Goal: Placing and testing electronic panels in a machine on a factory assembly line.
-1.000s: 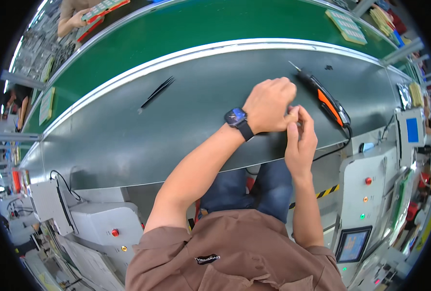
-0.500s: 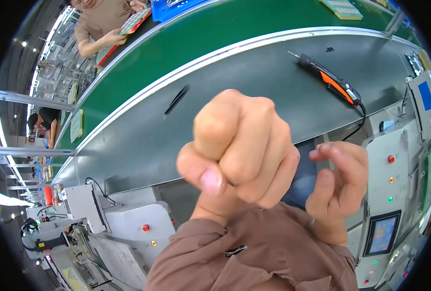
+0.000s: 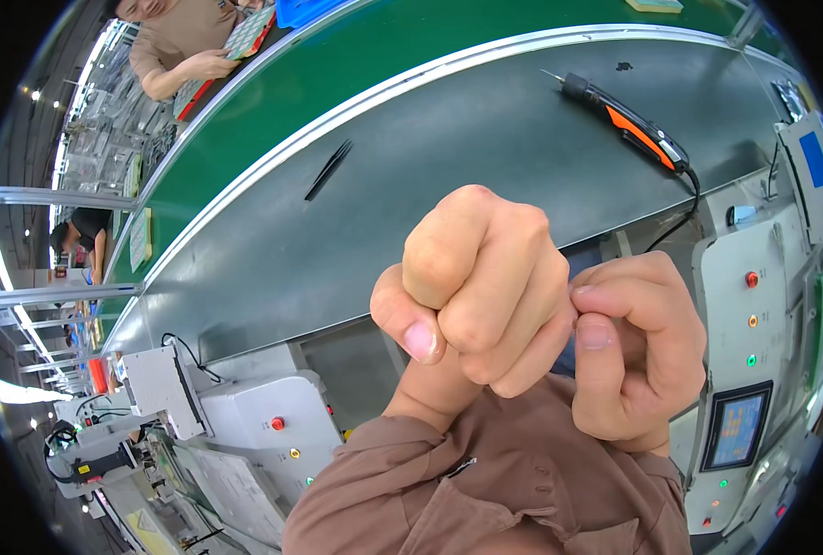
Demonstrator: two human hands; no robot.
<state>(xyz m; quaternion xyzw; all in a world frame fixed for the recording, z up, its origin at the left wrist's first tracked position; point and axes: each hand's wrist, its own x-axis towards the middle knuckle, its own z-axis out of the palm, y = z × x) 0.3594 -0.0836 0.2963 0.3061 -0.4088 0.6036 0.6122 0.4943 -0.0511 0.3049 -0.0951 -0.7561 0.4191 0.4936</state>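
My left hand (image 3: 485,291) is curled into a fist in front of my chest, its thumb laid along the bent index finger. Whatever lies inside the fist, if anything, is hidden. Close against its little-finger side is my right hand (image 3: 647,351), with thumb and index fingertip drawn together in a pinch. Any small thing between those fingertips is too small to make out. Beyond my hands, on the grey worktop (image 3: 411,166), lie black tweezers (image 3: 328,170) and a black and orange electric screwdriver (image 3: 624,122), both untouched.
Past the worktop's metal rail runs a green conveyor belt (image 3: 272,120). Machine housings with buttons stand at left (image 3: 263,416) and right (image 3: 730,305). A screwdriver cable (image 3: 693,217) hangs over the near edge. Across the belt a person (image 3: 185,46) holds a panel near a blue bin (image 3: 305,11).
My right hand has moved left against my fist, and its thumb and index finger have closed together. My left fist has shifted slightly right. The view has tilted a little.
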